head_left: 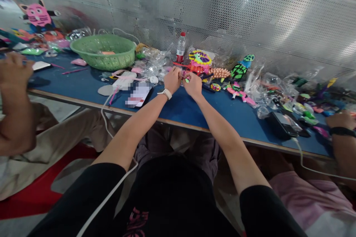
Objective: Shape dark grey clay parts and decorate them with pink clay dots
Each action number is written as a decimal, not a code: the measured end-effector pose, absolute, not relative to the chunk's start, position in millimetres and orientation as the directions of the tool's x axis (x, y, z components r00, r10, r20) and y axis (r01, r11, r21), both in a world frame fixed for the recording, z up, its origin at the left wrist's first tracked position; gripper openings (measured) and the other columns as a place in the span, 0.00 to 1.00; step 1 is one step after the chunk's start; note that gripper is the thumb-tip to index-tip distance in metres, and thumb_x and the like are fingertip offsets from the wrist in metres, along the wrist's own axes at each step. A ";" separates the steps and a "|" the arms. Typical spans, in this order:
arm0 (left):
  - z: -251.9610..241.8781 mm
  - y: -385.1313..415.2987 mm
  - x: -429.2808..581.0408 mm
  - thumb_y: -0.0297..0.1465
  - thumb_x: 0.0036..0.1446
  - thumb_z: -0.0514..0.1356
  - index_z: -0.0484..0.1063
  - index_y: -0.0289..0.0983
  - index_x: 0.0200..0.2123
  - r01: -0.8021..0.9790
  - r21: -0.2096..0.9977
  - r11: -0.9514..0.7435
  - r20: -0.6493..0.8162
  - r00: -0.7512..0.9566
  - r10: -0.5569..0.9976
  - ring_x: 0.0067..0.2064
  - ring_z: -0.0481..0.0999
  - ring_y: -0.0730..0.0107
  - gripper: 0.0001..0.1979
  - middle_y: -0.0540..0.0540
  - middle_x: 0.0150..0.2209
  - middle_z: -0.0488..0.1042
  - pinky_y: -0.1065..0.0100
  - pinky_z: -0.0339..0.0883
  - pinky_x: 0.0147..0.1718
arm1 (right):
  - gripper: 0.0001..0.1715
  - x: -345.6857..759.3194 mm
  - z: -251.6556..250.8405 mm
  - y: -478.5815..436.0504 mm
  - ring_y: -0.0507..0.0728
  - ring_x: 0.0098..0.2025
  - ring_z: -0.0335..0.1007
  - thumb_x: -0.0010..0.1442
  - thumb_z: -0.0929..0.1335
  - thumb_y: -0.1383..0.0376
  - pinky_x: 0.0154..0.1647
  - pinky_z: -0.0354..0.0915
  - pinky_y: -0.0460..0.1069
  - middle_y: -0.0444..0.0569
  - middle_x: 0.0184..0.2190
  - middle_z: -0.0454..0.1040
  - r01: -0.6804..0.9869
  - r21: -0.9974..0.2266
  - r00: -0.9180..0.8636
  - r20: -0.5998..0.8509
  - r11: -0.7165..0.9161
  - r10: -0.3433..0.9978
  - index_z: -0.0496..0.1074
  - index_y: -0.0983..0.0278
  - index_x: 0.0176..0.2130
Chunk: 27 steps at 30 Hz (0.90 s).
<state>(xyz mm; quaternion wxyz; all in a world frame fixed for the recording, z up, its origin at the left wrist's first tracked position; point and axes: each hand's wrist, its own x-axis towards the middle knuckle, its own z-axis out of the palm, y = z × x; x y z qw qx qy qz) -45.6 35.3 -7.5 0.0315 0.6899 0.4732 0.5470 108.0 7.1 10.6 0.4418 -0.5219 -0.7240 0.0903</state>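
My left hand [172,79] and my right hand [193,84] meet over the blue table [180,105], fingers closed in a pinch. Between the fingertips is a small pink-purple piece [183,74]; its kind is too small to make out. A bit of green shows at my right fingers. Just behind my hands lie a red foam figure [198,68] and a yellow-and-purple spiky foam piece [200,57]. A small round yellow foam face [215,87] rests right of my right hand. Left of my left wrist lies a phone [139,94].
A green basket [102,59] and a red-capped bottle [180,48] stand toward the perforated metal panel [222,11]. Transparent bags [157,61] and foam figures like a green-and-black turtle [239,71] crowd the back. A black box [280,125] sits right. Co-workers' hands show at both sides.
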 end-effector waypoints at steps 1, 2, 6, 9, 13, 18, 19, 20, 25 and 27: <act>-6.0 35.3 -45.5 0.24 0.72 0.68 0.60 0.44 0.31 0.622 0.567 -0.540 0.722 -0.061 0.689 0.35 0.71 0.59 0.22 0.46 0.34 0.70 0.56 0.65 0.39 | 0.05 106.4 11.7 5.3 0.68 0.47 0.82 0.67 0.75 0.67 0.58 0.71 0.62 0.52 0.38 0.83 0.681 -0.583 -0.058 0.559 0.443 0.827 0.77 0.58 0.40; -4.6 35.5 -45.3 0.23 0.71 0.69 0.59 0.44 0.30 0.622 0.574 -0.532 0.719 -0.073 0.691 0.35 0.70 0.60 0.24 0.47 0.33 0.69 0.56 0.65 0.39 | 0.05 105.4 13.0 3.6 0.69 0.50 0.82 0.68 0.75 0.67 0.61 0.70 0.63 0.53 0.40 0.84 0.684 -0.576 -0.052 0.573 0.448 0.818 0.77 0.58 0.40; -0.8 38.3 -43.6 0.23 0.66 0.71 0.59 0.44 0.26 0.598 0.606 -0.525 0.707 -0.103 0.699 0.34 0.69 0.61 0.25 0.49 0.30 0.70 0.56 0.65 0.40 | 0.04 106.7 18.2 0.4 0.71 0.55 0.82 0.69 0.74 0.67 0.67 0.66 0.67 0.55 0.44 0.86 0.699 -0.564 -0.046 0.577 0.439 0.815 0.75 0.58 0.40; -1.5 40.6 -41.8 0.25 0.64 0.72 0.60 0.45 0.26 0.560 0.605 -0.566 0.722 -0.085 0.687 0.35 0.71 0.59 0.24 0.49 0.29 0.71 0.56 0.66 0.40 | 0.05 109.5 18.9 1.3 0.70 0.56 0.82 0.71 0.73 0.67 0.68 0.64 0.66 0.54 0.45 0.85 0.709 -0.560 -0.036 0.578 0.429 0.815 0.74 0.58 0.41; -3.0 39.2 -40.6 0.29 0.66 0.72 0.62 0.45 0.29 0.527 0.589 -0.613 0.749 -0.070 0.659 0.36 0.72 0.58 0.22 0.48 0.29 0.71 0.57 0.65 0.40 | 0.05 110.4 15.6 4.5 0.70 0.56 0.82 0.74 0.72 0.67 0.64 0.66 0.64 0.54 0.43 0.83 0.694 -0.574 -0.011 0.595 0.434 0.804 0.73 0.57 0.43; 1.5 28.2 -39.9 0.29 0.71 0.68 0.62 0.45 0.31 0.524 0.618 -0.586 0.723 -0.087 0.685 0.38 0.72 0.57 0.19 0.48 0.33 0.71 0.56 0.65 0.43 | 0.03 110.1 13.0 7.0 0.70 0.53 0.82 0.75 0.73 0.63 0.60 0.69 0.62 0.55 0.42 0.83 0.691 -0.575 -0.008 0.600 0.439 0.800 0.74 0.57 0.45; 3.0 25.5 -39.6 0.28 0.71 0.68 0.62 0.45 0.32 0.524 0.618 -0.586 0.723 -0.085 0.686 0.38 0.73 0.57 0.19 0.47 0.34 0.73 0.56 0.65 0.43 | 0.03 109.8 12.4 7.2 0.69 0.52 0.82 0.75 0.73 0.63 0.58 0.70 0.62 0.54 0.41 0.82 0.683 -0.589 0.004 0.595 0.432 0.804 0.75 0.57 0.45; 4.6 22.9 -39.3 0.28 0.71 0.68 0.62 0.45 0.32 0.529 0.611 -0.589 0.728 -0.081 0.681 0.39 0.74 0.57 0.18 0.47 0.36 0.74 0.56 0.66 0.44 | 0.03 109.3 11.6 7.3 0.68 0.50 0.82 0.75 0.73 0.62 0.56 0.71 0.60 0.53 0.40 0.82 0.670 -0.609 0.022 0.587 0.424 0.809 0.75 0.57 0.45; 9.6 13.6 -40.0 0.24 0.67 0.71 0.69 0.43 0.35 0.574 0.539 -0.616 0.767 -0.033 0.641 0.42 0.78 0.59 0.14 0.45 0.41 0.79 0.59 0.70 0.45 | 0.04 105.4 7.7 7.3 0.62 0.40 0.77 0.73 0.73 0.62 0.46 0.71 0.56 0.49 0.34 0.78 0.581 -0.721 0.119 0.535 0.378 0.837 0.76 0.58 0.43; 9.7 11.2 -42.0 0.25 0.68 0.71 0.72 0.43 0.36 0.589 0.508 -0.628 0.776 0.002 0.630 0.42 0.80 0.59 0.11 0.44 0.43 0.80 0.59 0.71 0.46 | 0.04 105.3 8.3 7.2 0.62 0.39 0.76 0.73 0.74 0.62 0.44 0.70 0.55 0.48 0.33 0.77 0.569 -0.744 0.146 0.511 0.351 0.847 0.77 0.58 0.43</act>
